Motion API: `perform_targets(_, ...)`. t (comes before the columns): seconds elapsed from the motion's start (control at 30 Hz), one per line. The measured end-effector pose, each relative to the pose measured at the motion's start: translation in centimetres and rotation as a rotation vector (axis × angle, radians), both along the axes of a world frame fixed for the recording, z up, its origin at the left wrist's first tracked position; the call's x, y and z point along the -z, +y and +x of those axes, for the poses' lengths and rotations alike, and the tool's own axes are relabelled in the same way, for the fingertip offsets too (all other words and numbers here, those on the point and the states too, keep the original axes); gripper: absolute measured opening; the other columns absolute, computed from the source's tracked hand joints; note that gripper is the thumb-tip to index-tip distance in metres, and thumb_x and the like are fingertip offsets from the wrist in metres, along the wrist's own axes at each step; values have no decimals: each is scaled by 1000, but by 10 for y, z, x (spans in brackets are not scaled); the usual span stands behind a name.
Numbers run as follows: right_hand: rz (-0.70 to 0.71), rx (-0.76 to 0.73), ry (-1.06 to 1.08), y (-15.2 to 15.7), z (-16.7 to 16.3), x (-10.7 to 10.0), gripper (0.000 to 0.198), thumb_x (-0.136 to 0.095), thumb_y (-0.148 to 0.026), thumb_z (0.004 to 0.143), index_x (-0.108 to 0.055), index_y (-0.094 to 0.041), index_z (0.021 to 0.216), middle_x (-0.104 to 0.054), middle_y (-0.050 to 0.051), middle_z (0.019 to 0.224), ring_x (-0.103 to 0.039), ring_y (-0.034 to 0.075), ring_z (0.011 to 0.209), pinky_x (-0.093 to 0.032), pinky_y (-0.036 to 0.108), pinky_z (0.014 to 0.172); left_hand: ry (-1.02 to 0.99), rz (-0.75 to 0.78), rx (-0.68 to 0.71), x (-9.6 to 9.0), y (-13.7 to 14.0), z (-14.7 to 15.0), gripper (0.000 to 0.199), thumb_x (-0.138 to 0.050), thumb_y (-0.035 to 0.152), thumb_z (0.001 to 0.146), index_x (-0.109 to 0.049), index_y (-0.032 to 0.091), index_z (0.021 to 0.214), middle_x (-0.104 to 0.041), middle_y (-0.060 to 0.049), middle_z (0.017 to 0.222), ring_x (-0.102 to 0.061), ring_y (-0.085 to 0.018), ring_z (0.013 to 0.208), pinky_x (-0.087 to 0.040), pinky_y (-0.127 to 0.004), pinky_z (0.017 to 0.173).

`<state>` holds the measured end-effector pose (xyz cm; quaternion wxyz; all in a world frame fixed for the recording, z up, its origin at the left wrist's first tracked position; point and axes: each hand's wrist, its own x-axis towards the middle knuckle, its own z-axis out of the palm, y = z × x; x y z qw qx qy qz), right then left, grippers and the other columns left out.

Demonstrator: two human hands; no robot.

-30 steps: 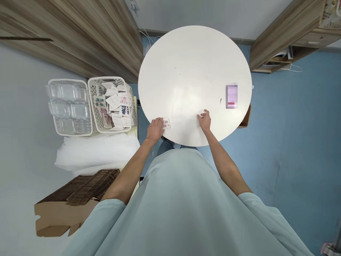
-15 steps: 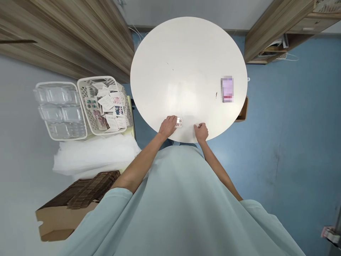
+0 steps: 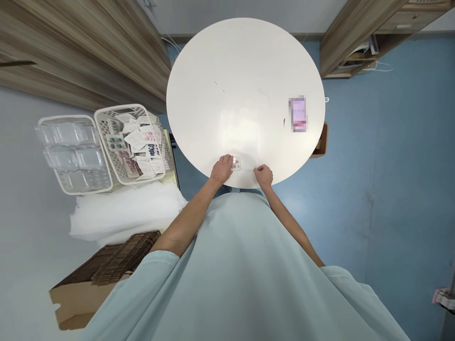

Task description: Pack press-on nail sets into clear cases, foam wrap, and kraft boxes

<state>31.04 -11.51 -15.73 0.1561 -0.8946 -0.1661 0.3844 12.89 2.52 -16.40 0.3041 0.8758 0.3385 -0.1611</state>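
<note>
A small clear pack with several pinkish pieces (image 3: pixel 236 164) lies on the white oval table (image 3: pixel 245 61), close to its front edge. My left hand (image 3: pixel 222 169) rests over the pack's left side, its fingers close together on it and covering that end. A short way to the right, apart from the pack, my right hand (image 3: pixel 263 176) is closed just above the tabletop. Its thumb and fingers are curled together, and whatever they may hold is too small or hidden to make out.
A blurred pink-purple item (image 3: pixel 298 114) lies at the table's right. On the left stand a white basket (image 3: pixel 161 142) of similar packs and papers, a basket of clear plastic boxes (image 3: pixel 73 137), white sheeting (image 3: pixel 124 210) and a cardboard box (image 3: pixel 76 300) with brown pieces.
The view has shifted slightly, so the table sits a little further left and up. Both hands stay near the pack; slightly more of it shows beside my left fingers.
</note>
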Motion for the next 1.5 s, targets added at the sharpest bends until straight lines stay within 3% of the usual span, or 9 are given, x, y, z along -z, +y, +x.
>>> perform_targets(0.17, 64, 51, 32, -3, 6, -2, 8, -65, -31, 88, -64, -25, 93, -78, 6, 105, -71, 24, 100, -52, 34, 88, 3, -17, -19, -1, -8, 0, 71, -59, 12, 89, -46, 16, 159, -48, -21, 161, -44, -38, 150, -54, -50, 113)
perform_targets(0.3, 80, 52, 45, -8, 12, 1, 31, -69, -33, 88, -64, -23, 117, -78, 5, 103, -72, 25, 100, -53, 36, 90, -25, -28, -17, -1, -16, -3, 72, -61, 14, 89, -45, 16, 159, -48, -21, 161, -42, -37, 153, -51, -49, 118)
perform_targets(0.5, 72, 34, 25, -10, 15, 3, 11, -68, -35, 90, -69, -25, 93, -79, 7, 102, -72, 25, 100, -54, 38, 93, -10, -40, 3, -1, -29, -8, 71, -67, 12, 86, -48, 14, 155, -46, -25, 163, -35, -40, 159, -48, -53, 119)
perform_targets(0.9, 238, -219, 35, 3, -37, -37, 19, -64, -43, 98, -66, -26, 89, -77, 2, 91, -70, 22, 88, -53, 34, 84, -33, -66, -49, -1, -36, -8, 80, -75, 20, 89, -42, 15, 162, -40, -25, 169, -27, -42, 164, -44, -57, 122)
perform_targets(1.03, 238, -324, 65, 17, -56, -33, 21, -64, -43, 101, -67, -26, 88, -77, 2, 91, -70, 22, 87, -51, 32, 81, -140, -81, -244, -7, -43, -22, 60, -57, 24, 102, -46, 13, 159, -45, -23, 167, -40, -37, 158, -40, -52, 125)
perform_targets(1.2, 132, -478, 78, 34, -75, -16, 16, -61, -33, 104, -71, -24, 96, -79, 4, 101, -71, 22, 93, -51, 31, 80, -161, -205, -586, -11, -50, -41, 46, -31, 33, 112, -66, 16, 139, -71, -16, 139, -67, -30, 128, -51, -43, 112)
perform_targets(1.33, 62, -566, 87, 40, -84, -6, 18, -57, -30, 105, -74, -24, 101, -80, 6, 110, -72, 25, 98, -53, 33, 83, -92, -310, -696, -4, -49, -39, 41, -44, 45, 111, -75, 20, 123, -80, -11, 125, -73, -28, 116, -54, -38, 103)
perform_targets(1.5, 28, -574, 60, 43, -88, -1, 23, -55, -31, 106, -77, -25, 104, -80, 7, 113, -73, 26, 101, -55, 34, 86, -48, -315, -753, 9, -42, -29, 25, -61, 37, 102, -79, 23, 114, -82, -8, 123, -75, -27, 115, -53, -35, 103)
